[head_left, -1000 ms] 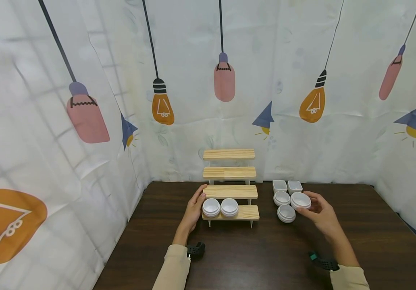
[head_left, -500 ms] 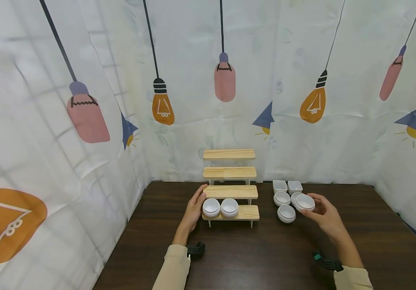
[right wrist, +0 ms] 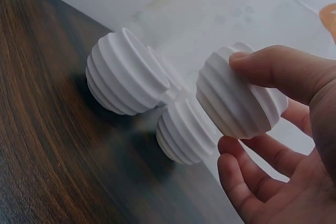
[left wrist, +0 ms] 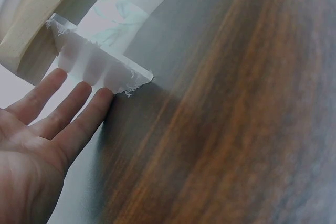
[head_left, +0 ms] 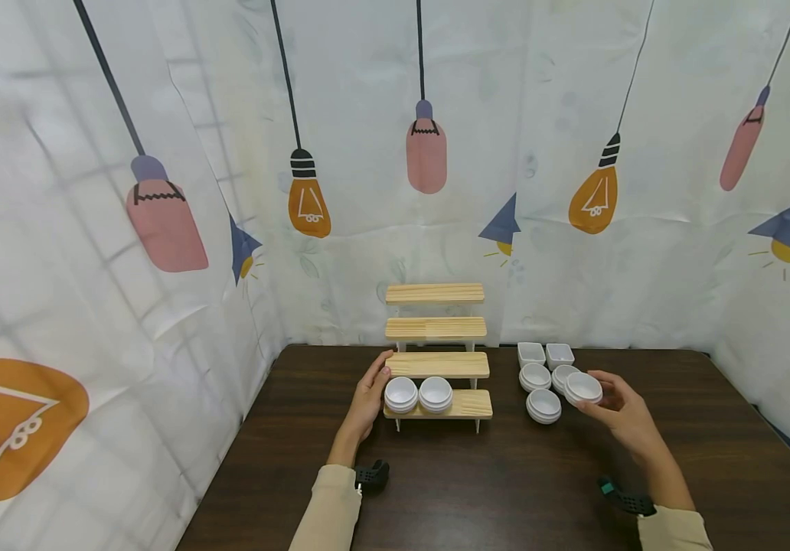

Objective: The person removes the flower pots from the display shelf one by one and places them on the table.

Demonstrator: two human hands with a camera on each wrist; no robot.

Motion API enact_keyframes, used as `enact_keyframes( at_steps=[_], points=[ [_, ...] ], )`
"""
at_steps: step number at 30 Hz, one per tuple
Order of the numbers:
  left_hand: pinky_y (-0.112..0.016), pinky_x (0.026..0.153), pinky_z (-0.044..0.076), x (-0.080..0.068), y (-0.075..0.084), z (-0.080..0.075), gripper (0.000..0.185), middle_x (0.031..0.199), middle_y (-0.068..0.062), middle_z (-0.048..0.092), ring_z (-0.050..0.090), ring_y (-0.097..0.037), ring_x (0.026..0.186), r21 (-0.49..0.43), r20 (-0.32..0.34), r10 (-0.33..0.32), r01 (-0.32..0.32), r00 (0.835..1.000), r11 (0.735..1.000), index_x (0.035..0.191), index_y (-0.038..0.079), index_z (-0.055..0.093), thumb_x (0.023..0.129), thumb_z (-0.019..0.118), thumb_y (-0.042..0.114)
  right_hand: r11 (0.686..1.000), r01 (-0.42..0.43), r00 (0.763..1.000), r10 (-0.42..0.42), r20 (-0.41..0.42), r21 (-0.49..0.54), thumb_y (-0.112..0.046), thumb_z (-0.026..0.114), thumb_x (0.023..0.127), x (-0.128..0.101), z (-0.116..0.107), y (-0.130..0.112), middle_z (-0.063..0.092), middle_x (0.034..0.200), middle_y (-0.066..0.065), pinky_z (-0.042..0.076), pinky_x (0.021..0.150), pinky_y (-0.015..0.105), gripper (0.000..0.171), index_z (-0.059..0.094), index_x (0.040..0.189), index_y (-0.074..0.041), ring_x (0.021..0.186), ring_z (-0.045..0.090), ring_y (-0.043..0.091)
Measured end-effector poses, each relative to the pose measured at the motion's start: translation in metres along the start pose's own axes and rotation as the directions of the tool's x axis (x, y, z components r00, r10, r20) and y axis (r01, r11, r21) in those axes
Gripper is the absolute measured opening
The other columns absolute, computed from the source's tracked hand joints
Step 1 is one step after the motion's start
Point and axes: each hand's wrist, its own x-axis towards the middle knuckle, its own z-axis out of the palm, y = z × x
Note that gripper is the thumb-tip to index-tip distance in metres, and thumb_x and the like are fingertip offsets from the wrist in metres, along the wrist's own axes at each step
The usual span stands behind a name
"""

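My right hand (head_left: 622, 409) pinches a white ribbed round pot (right wrist: 233, 95) between thumb and fingers. In the right wrist view the pot is tilted and two similar ribbed pots, a larger-looking one (right wrist: 123, 74) and another (right wrist: 186, 129), stand beside it. My left hand (head_left: 367, 394) is at the left end of a tiered wooden stand (head_left: 436, 365). Its fingers are extended in the left wrist view, fingertips at the stand's translucent side support (left wrist: 97, 59). Two white round pots, one left (head_left: 401, 394) and one right (head_left: 435, 394), sit on the lowest shelf.
Two square white pots, a left one (head_left: 531, 353) and a right one (head_left: 559, 354), stand behind the round ones at the right. The dark wooden table (head_left: 478, 490) runs up to a printed curtain (head_left: 367, 260) behind the stand.
My right hand has drawn its pot slightly right and towards me, uncovering more of the round pot behind it. The left hand and the stand have stayed put.
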Motion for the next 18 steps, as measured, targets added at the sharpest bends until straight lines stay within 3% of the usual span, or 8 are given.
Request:
enact_keyframes(
  at_steps=[15, 18],
  points=[
    [-0.026, 0.091, 0.046, 0.001, -0.003, -0.001, 0.045, 0.127, -0.012, 0.062, 0.057, -0.01, 0.108, 0.007, -0.005, 0.006, -0.006, 1.0, 1.0, 0.155, 0.026, 0.045, 0.111, 0.043, 0.035, 0.997, -0.046, 0.998, 0.048, 0.05, -0.054, -0.025, 0.079, 0.092, -0.001, -0.003, 0.011, 0.061, 0.123, 0.004, 0.051, 0.074, 0.023, 0.066, 0.048, 0.147, -0.005, 0.09, 0.058, 0.003],
    [-0.026, 0.091, 0.046, 0.001, -0.003, -0.001, 0.044, 0.127, -0.013, 0.062, 0.057, -0.011, 0.109, 0.005, -0.005, 0.003, -0.003, 1.0, 1.0, 0.155, 0.027, 0.046, 0.111, 0.043, 0.035, 0.997, -0.054, 0.996, 0.058, 0.066, -0.063, -0.026, 0.079, 0.092, 0.0, -0.003, 0.015, 0.062, 0.123, 0.002, 0.052, 0.075, 0.023, 0.067, 0.048, 0.147, -0.006, 0.092, 0.058, 0.003]
  ],
)
